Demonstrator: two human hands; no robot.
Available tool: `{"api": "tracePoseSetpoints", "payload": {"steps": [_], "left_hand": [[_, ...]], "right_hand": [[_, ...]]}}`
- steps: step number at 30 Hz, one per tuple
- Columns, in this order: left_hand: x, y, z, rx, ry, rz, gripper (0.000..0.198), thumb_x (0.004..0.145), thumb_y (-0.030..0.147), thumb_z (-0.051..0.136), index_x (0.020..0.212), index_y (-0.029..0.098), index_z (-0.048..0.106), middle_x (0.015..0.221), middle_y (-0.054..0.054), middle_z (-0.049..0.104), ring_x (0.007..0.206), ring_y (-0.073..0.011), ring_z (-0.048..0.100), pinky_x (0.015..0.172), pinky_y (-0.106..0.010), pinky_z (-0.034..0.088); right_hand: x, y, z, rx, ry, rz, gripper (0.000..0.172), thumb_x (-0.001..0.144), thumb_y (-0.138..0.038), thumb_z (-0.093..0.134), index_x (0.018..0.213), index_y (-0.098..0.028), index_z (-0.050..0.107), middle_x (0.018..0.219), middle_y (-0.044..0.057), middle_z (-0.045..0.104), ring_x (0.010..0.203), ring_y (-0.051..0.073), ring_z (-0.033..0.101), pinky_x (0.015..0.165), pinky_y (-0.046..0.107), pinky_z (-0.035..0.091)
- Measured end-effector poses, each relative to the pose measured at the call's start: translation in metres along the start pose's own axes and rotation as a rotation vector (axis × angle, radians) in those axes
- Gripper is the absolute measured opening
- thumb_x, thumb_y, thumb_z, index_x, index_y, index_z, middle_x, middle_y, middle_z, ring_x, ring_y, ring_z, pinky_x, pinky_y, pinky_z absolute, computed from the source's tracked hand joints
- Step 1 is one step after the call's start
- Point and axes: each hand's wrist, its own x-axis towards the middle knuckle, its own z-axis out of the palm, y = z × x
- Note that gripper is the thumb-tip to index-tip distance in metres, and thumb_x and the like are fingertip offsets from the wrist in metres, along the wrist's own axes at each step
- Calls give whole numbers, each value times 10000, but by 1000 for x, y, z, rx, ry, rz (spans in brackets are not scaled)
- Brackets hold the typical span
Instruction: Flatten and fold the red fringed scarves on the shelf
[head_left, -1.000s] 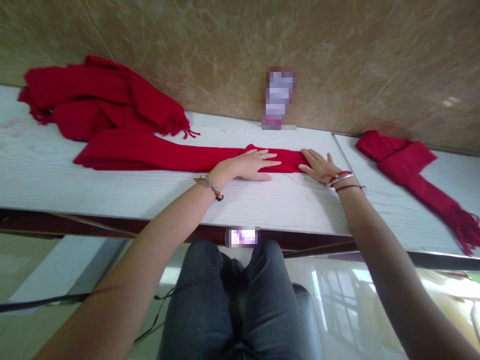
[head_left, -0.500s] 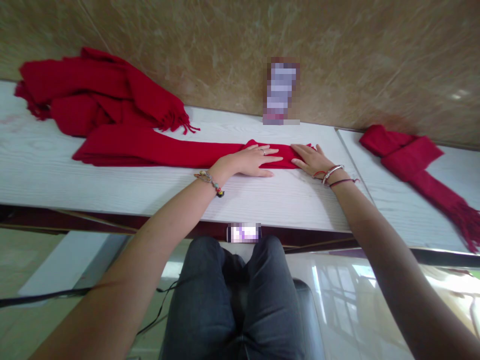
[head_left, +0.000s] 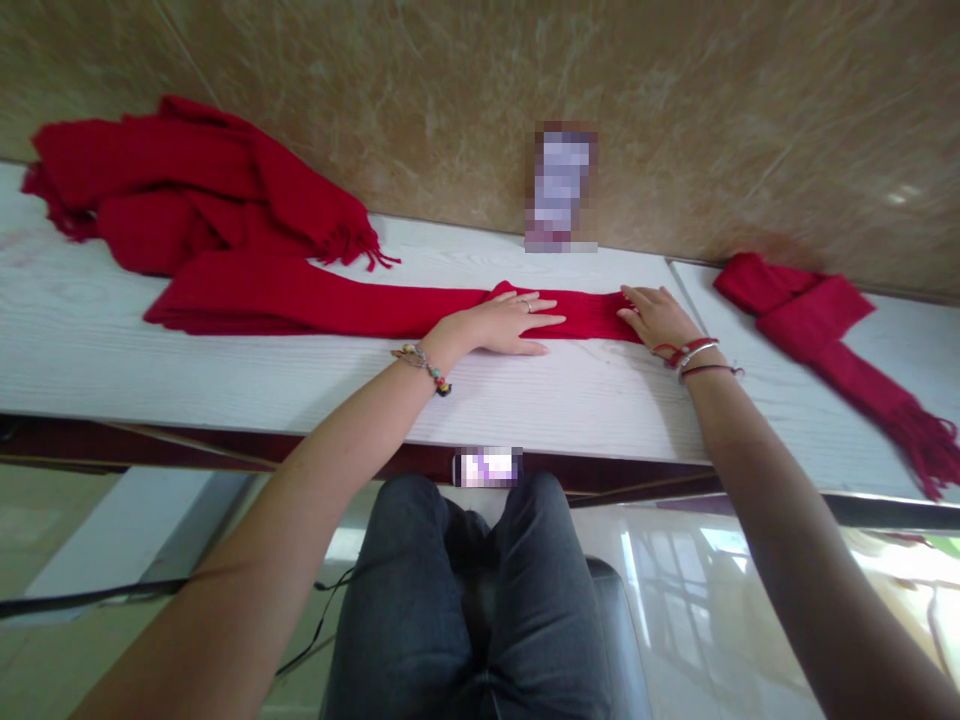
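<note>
A long red scarf (head_left: 375, 308) lies folded in a narrow strip along the white table (head_left: 487, 395). My left hand (head_left: 504, 322) rests flat on its middle part with the fingers spread, a ring on one finger. At the scarf's right end, my right hand (head_left: 660, 318) lies on the cloth, fingers out and slightly bent, covering that end. Neither hand grips the cloth. Against the wall on the left, a heap of red scarf (head_left: 202, 190) with a fringe touches the strip's left part; whether they are one piece, I cannot tell.
Another red fringed scarf (head_left: 817, 345) lies loosely folded on the right, past a seam in the tabletop. A blurred upright object (head_left: 561, 185) leans on the brown marbled wall (head_left: 420, 90). A blurred phone-like device (head_left: 487, 467) sits at the table's front edge above my knees.
My right hand has slid to the right along the scarf, and more of the red cloth shows between my hands. My left hand has stayed in place.
</note>
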Motion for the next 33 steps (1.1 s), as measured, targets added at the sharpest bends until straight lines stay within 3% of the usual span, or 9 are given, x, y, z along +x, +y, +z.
{"api": "tracePoseSetpoints", "payload": {"steps": [4,9,15,19,25,29,33], "left_hand": [[0,0,0,1,-2,3,648,848,540,407,1440,337,242,1539,48,159,1407,-229,110,1132,-399,66],[1,-2,2,-2,9,20,639,848,520,419,1436,329,258,1538,47,165,1409,-230,98,1134,-403,52],[2,-3,2,7,4,24,654,856,535,391,1447,305,233,1541,38,154,1411,-222,78,1134,-389,41],[0,-1,0,17,-8,7,648,859,536,383,1446,308,230,1544,32,140,1410,-212,84,1131,-386,58],[0,0,-1,30,-8,4,646,861,536,396,1445,313,236,1540,22,161,1405,-231,113,1127,-406,71],[1,0,0,45,3,8,645,861,534,408,1443,308,246,1538,16,172,1405,-235,116,1127,-409,71],[2,-3,2,43,0,10,653,861,532,412,1446,304,235,1539,13,168,1407,-220,110,1129,-396,69]], "right_hand": [[8,-25,-3,41,65,-74,602,930,-441,206,1428,-113,291,1439,165,372,1326,280,326,1071,515,254],[14,-39,8,37,-107,-141,623,929,-496,167,1422,-140,301,1435,160,382,1321,280,343,1062,544,248],[0,-12,9,15,-158,95,567,931,-444,194,1416,-174,309,1465,132,341,1346,278,300,1050,607,238],[-8,8,6,23,-129,164,557,924,-442,205,1403,-190,335,1432,132,394,1310,290,358,1026,627,262],[8,-1,6,70,31,18,637,917,-511,169,1447,-167,251,1469,143,326,1362,295,258,1033,567,296],[22,-24,11,111,-42,-128,664,908,-542,183,1448,-161,245,1434,156,381,1319,311,337,1034,600,256],[21,-27,12,99,-99,-110,673,894,-543,258,1433,-140,276,1382,172,444,1253,327,419,1040,608,231]]}}
